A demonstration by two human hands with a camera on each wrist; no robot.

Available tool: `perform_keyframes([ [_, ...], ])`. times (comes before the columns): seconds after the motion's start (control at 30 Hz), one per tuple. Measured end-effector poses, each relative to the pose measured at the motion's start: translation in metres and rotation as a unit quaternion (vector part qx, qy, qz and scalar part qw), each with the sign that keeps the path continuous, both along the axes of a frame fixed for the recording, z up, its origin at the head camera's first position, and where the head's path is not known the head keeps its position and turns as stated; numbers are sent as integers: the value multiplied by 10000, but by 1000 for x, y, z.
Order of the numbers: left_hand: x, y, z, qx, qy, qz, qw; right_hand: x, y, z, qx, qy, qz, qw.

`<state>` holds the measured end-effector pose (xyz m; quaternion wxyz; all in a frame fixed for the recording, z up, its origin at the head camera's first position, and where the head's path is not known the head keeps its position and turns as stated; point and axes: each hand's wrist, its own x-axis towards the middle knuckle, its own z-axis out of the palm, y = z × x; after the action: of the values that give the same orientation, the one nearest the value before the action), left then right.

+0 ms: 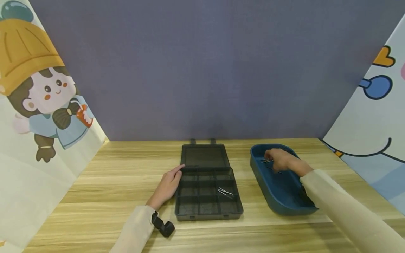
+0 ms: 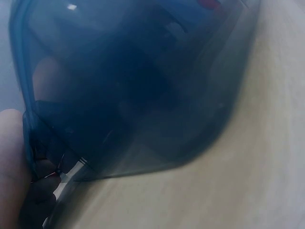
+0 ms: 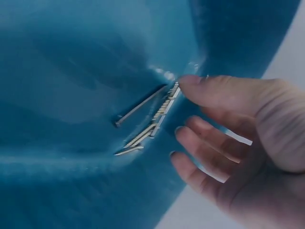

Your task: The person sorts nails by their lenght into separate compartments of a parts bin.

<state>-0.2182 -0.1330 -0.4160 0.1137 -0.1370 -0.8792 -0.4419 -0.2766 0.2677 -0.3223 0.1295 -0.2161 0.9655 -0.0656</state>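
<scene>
My left hand (image 1: 167, 184) rests against the left side of a dark translucent compartment box (image 1: 207, 209), fingers reaching toward its hinge. The lid (image 1: 205, 156) lies folded back. Several thin silver nails (image 1: 225, 192) lie in the box's right-hand compartments. In the left wrist view the box (image 2: 143, 95) fills much of the picture, blurred. My right hand (image 1: 283, 161) reaches into a blue bin (image 1: 280, 195). In the right wrist view its thumb touches or nearly touches some threaded screws (image 3: 164, 107); the index fingertip is hidden. A separate nail (image 3: 140, 106) lies beside them.
The box and bin stand side by side on a wood-grain table (image 1: 126, 161), with a strip of table between them. A grey-purple panel (image 1: 202, 70) rises behind, and cartoon-printed panels (image 1: 370, 133) stand at the sides. A black wrist camera (image 1: 164, 226) sits on the left sleeve.
</scene>
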Motion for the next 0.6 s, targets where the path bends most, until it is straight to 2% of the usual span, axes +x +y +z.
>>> perform_keyframes([
  [0.37, 0, 0, -1, -16, 0, -43, 10000, -13, 15, -21, 198, 221, -228, 9993],
  [0.6, 0, 0, -1, 13, -17, -58, 10000, -19, 20, -27, 141, 251, -233, 9993],
])
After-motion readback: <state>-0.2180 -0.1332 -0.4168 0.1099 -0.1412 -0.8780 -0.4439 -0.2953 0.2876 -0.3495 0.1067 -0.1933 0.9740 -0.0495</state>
